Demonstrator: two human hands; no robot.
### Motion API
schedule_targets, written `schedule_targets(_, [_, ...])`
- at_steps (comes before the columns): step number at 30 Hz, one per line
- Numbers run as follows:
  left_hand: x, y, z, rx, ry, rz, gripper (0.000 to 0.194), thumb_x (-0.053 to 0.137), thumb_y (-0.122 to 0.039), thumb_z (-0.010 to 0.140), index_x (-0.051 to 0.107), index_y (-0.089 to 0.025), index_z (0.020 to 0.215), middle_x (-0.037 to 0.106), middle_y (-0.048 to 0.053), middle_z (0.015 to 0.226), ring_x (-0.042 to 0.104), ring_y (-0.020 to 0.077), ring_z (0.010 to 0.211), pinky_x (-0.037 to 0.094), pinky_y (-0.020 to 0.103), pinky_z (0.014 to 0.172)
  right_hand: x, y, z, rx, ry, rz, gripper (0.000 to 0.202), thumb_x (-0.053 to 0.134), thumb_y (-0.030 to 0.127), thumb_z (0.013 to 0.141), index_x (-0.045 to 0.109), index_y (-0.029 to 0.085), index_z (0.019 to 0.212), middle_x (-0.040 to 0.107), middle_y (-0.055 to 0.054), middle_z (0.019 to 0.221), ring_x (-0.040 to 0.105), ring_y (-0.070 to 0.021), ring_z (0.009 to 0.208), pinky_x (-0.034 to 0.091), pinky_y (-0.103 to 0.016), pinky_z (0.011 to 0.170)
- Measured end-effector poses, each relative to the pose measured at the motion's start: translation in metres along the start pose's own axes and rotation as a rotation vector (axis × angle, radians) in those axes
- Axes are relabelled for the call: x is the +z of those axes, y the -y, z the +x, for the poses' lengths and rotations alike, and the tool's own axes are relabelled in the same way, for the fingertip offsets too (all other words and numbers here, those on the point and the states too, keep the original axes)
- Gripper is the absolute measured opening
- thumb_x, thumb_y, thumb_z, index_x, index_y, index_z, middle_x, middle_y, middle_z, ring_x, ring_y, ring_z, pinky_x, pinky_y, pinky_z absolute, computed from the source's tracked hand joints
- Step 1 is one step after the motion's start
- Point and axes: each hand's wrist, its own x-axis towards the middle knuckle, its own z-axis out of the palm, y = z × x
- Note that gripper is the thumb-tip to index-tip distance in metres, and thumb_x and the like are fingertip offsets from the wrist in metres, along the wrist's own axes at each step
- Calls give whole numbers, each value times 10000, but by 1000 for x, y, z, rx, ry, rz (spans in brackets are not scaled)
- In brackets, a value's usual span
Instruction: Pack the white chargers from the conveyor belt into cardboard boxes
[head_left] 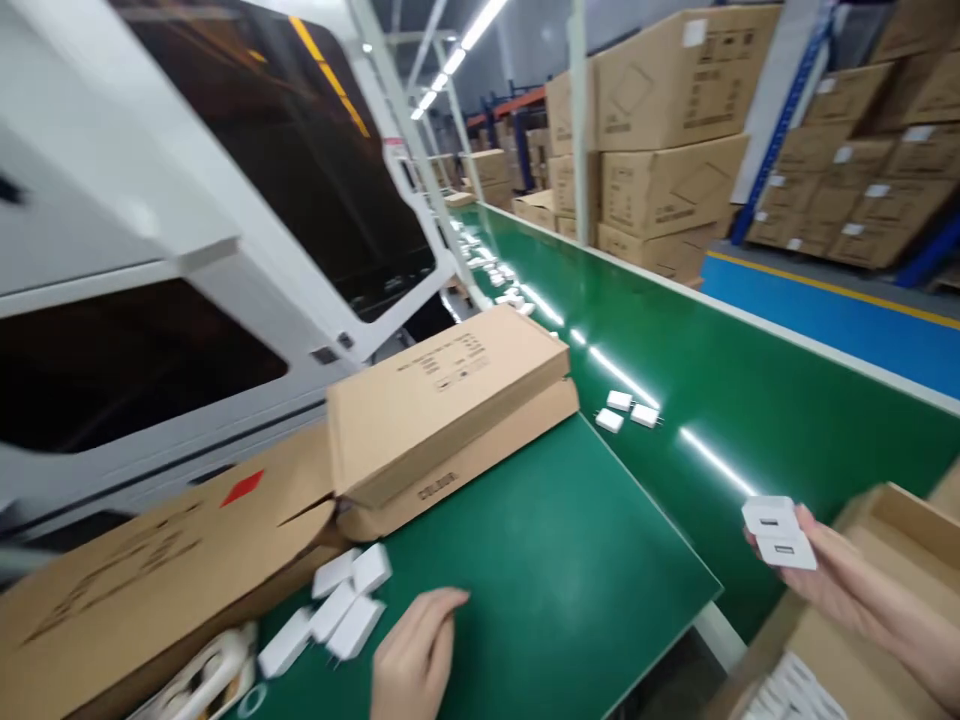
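Two white USB chargers (778, 535), side by side with their ports facing me, are held in my right hand (832, 570) above an open carton at the right. White chargers (356, 628) lie in a small group on the green tabletop (517, 560), just left of my left hand (416, 650). That hand is over the tabletop with its fingers curled together, and nothing shows in it. Three more chargers (619, 400) with metal pins lie on the green conveyor belt (735, 400).
A flattish cardboard box (450, 390) sits at the table's back edge beside a longer carton (172, 560). The open carton (877, 540) at right holds white pieces. A white machine (150, 230) stands at left. Stacked cartons (667, 130) rise beyond the belt.
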Motion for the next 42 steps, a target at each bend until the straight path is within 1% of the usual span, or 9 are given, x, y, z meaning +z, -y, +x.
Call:
schedule_targets(3, [43,-61,62,173,273,-77,315,330,-273,889,640,-236,937,660,61,964,618,190,914,509,290,754,-19,-31,-43,131,61,481,352,721,485,719,692,243,973,677,-57,951,643,-182,867,549,-194,680])
schedule_targets(8, [139,-145,144,314,404,-1,297,344,-172,864,569,-179,1058,598,77,1090,536,195,1050,441,322,919,-39,-49,-95,131,126,874,368,780,449,674,688,203,931,662,-30,877,634,-114,830,510,-113,602])
schedule_targets(12, [210,-169,188,294,488,322,409,382,-114,805,488,-103,1199,547,165,1168,507,274,1069,443,392,879,-57,-55,-117,123,111,946,423,760,507,672,663,191,936,633,-32,867,627,-102,830,497,-111,602])
schedule_targets(15, [237,-167,205,298,539,418,416,406,-92,766,511,-92,1168,551,194,1149,470,329,1083,453,430,823,-68,-65,-127,55,39,902,429,709,563,706,639,195,914,613,-44,908,603,-113,847,507,-170,687])
schedule_targets(22, [246,-148,206,279,549,578,460,396,-56,746,460,-107,1199,498,171,1193,378,336,1156,401,418,886,-81,-77,-138,1,-71,555,537,535,696,769,568,206,986,579,-53,849,567,-150,732,490,-267,622])
schedule_targets(27, [249,-147,209,217,533,655,382,359,-51,772,462,-16,1138,509,222,1096,422,345,1137,388,427,892,-92,-87,-151,-50,-305,-385,461,517,574,847,512,229,1152,594,-86,1039,564,-248,940,466,-387,800])
schedule_targets(31, [244,-146,214,190,542,678,328,372,-120,808,495,-53,1104,530,213,1018,555,327,957,441,420,783,-89,-106,-157,-181,-325,-937,391,499,557,863,569,236,1075,624,-79,960,567,-289,907,444,-470,798])
schedule_targets(37, [215,-145,240,277,537,638,372,442,-205,822,483,-124,1182,469,162,1100,583,259,916,466,360,790,-81,-121,-158,-349,-207,-1190,385,491,515,887,562,247,1153,644,-61,969,564,-290,974,369,-488,923])
schedule_targets(42, [208,-175,247,487,513,698,336,329,-9,790,537,-89,1043,476,184,1082,455,317,1083,455,392,832,-75,-79,-127,-473,-249,-1303,292,383,384,962,614,223,888,623,-34,832,564,-206,790,383,-413,831])
